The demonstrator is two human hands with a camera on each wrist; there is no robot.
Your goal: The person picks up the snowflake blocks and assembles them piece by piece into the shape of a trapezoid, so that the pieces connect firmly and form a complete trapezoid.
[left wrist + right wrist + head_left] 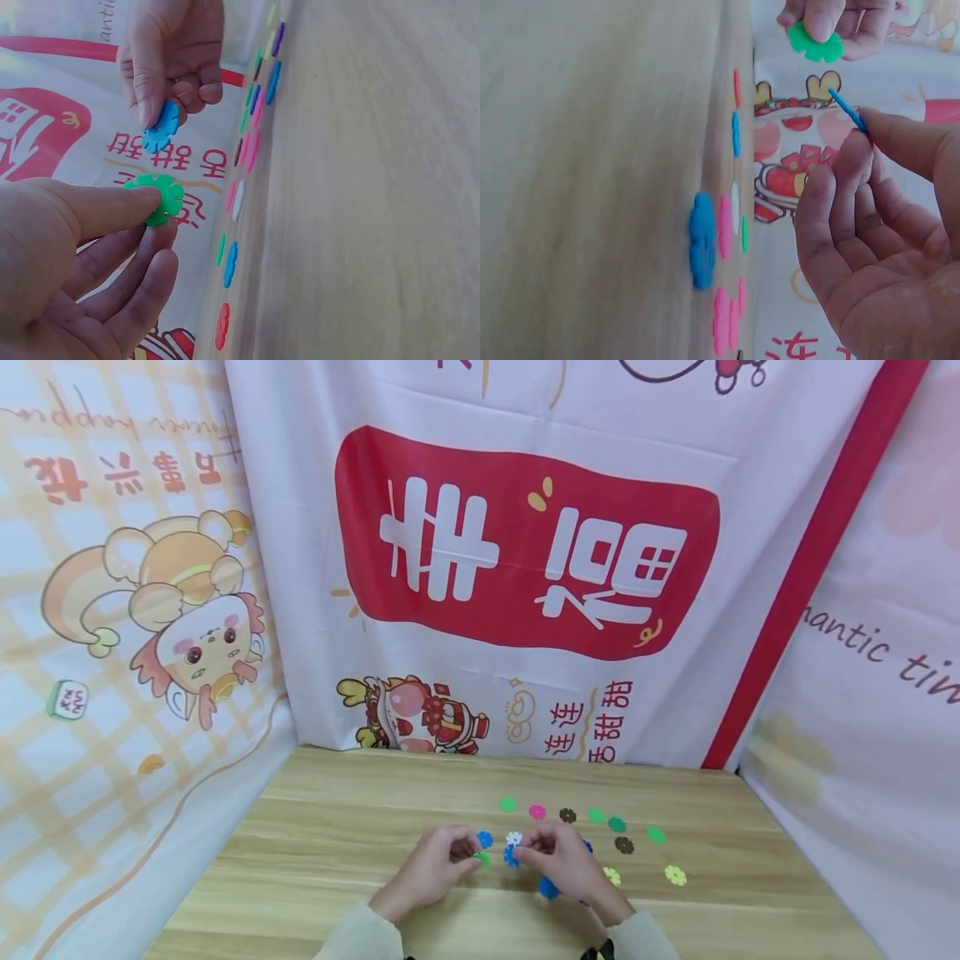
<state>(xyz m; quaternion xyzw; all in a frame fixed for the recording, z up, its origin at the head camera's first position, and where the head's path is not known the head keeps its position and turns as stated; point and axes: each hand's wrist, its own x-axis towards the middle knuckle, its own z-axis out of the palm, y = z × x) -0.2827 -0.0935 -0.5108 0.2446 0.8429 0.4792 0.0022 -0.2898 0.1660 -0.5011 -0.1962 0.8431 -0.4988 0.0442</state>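
Observation:
Between the thumb and fingers of my left hand (433, 867) is a green notched plastic disc (171, 199), shaped like a flower. My right hand (564, 862) pinches a blue disc (160, 131) of the same sort. Both hands are raised over the wooden table, facing each other, with a small gap between the two discs. In the right wrist view the blue disc (844, 107) is seen edge-on, below the flat face of the green disc (810, 45). A white disc (513, 838) and another blue disc (485, 839) lie on the table just beyond the hands.
Several loose discs lie on the wooden table (300, 827), mostly to the right, among them a pink disc (537, 811), a brown disc (624, 845) and a yellow disc (676, 875). Printed cloth (300, 693) hangs along the back and both sides.

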